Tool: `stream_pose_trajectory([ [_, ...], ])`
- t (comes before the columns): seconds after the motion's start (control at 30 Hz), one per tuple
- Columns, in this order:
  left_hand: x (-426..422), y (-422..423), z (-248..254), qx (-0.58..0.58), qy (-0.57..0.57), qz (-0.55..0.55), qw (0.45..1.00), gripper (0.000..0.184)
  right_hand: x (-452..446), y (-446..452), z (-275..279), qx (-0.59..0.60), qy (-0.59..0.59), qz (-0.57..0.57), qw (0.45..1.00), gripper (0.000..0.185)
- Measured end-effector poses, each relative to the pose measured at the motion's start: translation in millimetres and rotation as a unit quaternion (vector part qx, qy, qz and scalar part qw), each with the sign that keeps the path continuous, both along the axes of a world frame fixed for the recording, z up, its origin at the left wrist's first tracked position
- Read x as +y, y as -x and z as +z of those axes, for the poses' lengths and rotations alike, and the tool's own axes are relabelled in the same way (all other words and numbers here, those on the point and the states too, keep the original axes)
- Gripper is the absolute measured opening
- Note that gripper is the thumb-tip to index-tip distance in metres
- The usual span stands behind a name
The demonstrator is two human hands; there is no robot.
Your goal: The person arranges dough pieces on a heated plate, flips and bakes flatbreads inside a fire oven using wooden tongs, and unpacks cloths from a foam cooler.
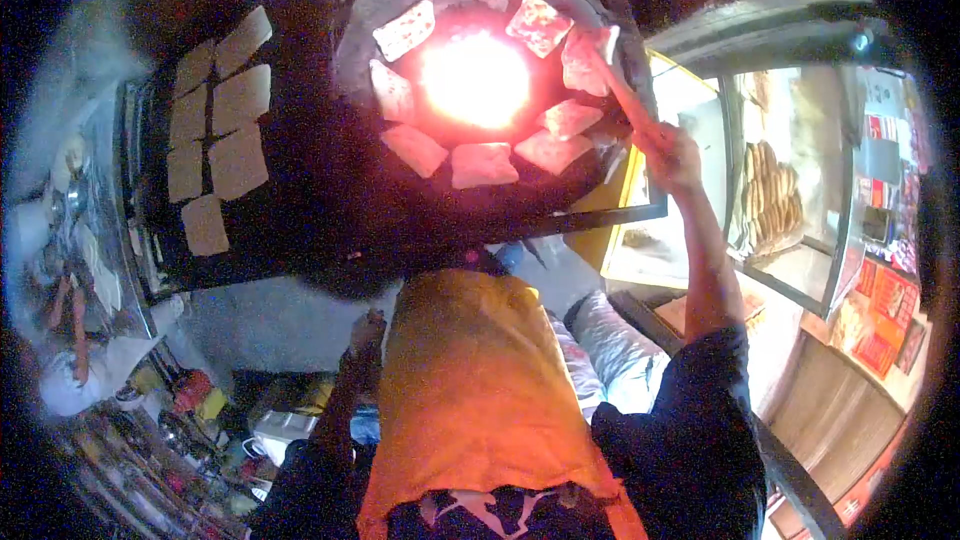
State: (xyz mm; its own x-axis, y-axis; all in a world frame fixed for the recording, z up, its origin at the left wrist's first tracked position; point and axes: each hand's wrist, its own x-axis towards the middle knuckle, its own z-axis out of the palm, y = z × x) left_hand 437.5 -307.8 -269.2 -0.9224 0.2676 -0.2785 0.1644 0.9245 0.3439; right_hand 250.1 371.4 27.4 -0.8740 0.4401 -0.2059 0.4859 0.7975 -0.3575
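My right hand is closed round the handle of a long flat tool, whose far end reaches a flatbread at the right of the oven. Several more pieces of flatbread lie in a ring around the glowing centre. My left hand hangs low beside the orange apron, below the oven's front edge; its fingers look curled, but they are too dark to tell whether they hold anything.
Several flat dough pieces lie in rows on the dark surface at the left. A glass case with stacked breads stands at the right. Plastic-wrapped bags sit beside the apron.
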Motion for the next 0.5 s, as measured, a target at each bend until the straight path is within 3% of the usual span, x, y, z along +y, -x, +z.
stream_pose_trajectory([
  [0.03,30.1,23.6,44.7,-0.124,-0.167,0.128,0.97,0.032,-0.8,-23.1,13.7,0.026,0.096,-0.046,0.994,0.036],
  [0.1,40.2,34.1,34.9,-0.169,-0.067,0.067,0.981,0.032,-2.8,-70.5,39.1,0.091,0.185,-0.123,0.971,0.03],
  [0.2,55.8,43.3,13.9,-0.162,0.014,-0.025,0.986,0.031,10.6,-136.5,62.7,0.082,0.282,-0.303,0.907,0.034],
  [0.3,68.2,55.1,1.6,-0.144,0.043,-0.088,0.985,0.031,34.4,-180.1,57.1,0.053,0.271,-0.386,0.88,0.036],
  [0.33,69.6,57.9,-0.1,-0.137,0.046,-0.103,0.984,0.031,47.4,-198.3,34.2,0.106,0.279,-0.382,0.875,0.036],
  [0.43,54.8,64.1,-2.3,-0.115,0.061,-0.149,0.98,0.03,61.6,-215.4,22.3,0.092,0.168,-0.318,0.929,0.039],
  [0.5,26.9,61.0,7.5,-0.105,0.07,-0.18,0.975,0.03,63.4,-212.8,18.1,0.143,0.199,-0.342,0.907,0.04],
])
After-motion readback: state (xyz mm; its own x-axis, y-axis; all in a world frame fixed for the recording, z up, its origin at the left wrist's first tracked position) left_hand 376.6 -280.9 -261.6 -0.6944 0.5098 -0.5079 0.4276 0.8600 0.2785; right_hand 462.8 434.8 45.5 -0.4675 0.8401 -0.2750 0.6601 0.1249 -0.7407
